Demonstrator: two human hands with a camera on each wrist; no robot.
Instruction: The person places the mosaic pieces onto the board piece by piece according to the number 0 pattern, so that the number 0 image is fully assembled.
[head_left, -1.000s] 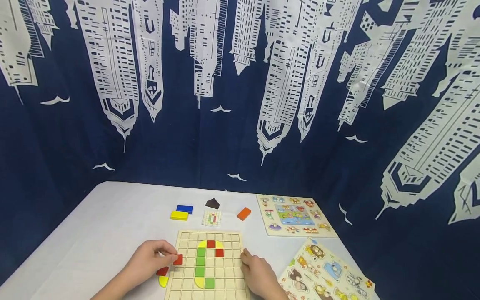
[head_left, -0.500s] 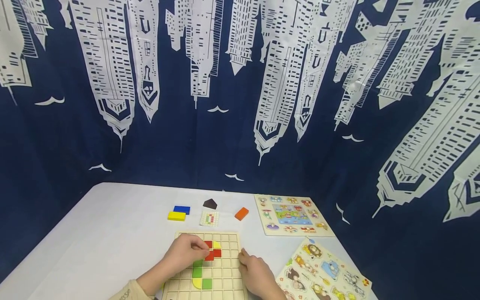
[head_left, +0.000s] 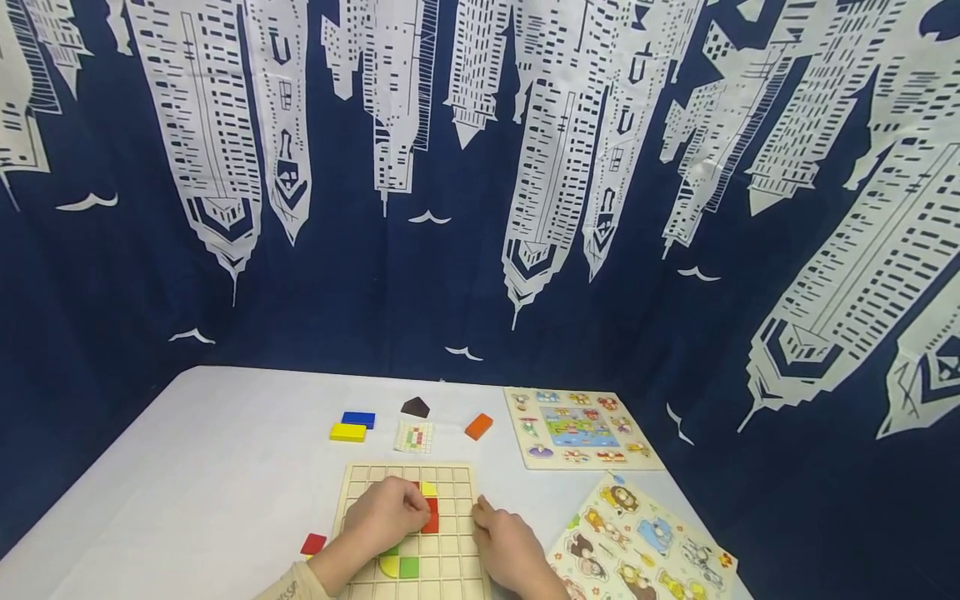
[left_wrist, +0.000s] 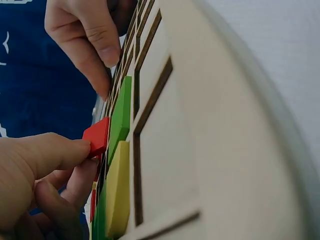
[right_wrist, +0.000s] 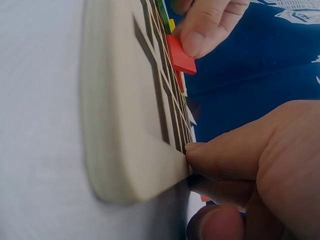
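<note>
My left hand (head_left: 386,512) is over the middle of a wooden grid board (head_left: 457,546), pinching a red square tile (left_wrist: 96,136) between thumb and finger. That tile sits tilted at the board surface in both wrist views. My right hand (head_left: 510,546) grips the board's right edge, thumb on top and fingers beneath. A yellow rounded tile (head_left: 428,489) lies in the grid above the left hand. Below it are another yellow rounded tile (head_left: 388,567) and a green square tile (head_left: 408,567). The left hand hides several other tiles.
Left of the board lies a loose red tile (head_left: 313,544). Behind it are blue (head_left: 358,420) and yellow (head_left: 348,432) blocks, a small pattern card (head_left: 414,437), a dark pentagon piece (head_left: 416,407) and an orange block (head_left: 479,427). Two picture puzzles (head_left: 585,460) (head_left: 645,537) are at right.
My left hand has carried the red tile from the board's left edge rightward to its middle, beneath another red tile. My right hand keeps its hold. The head view has shifted slightly.
</note>
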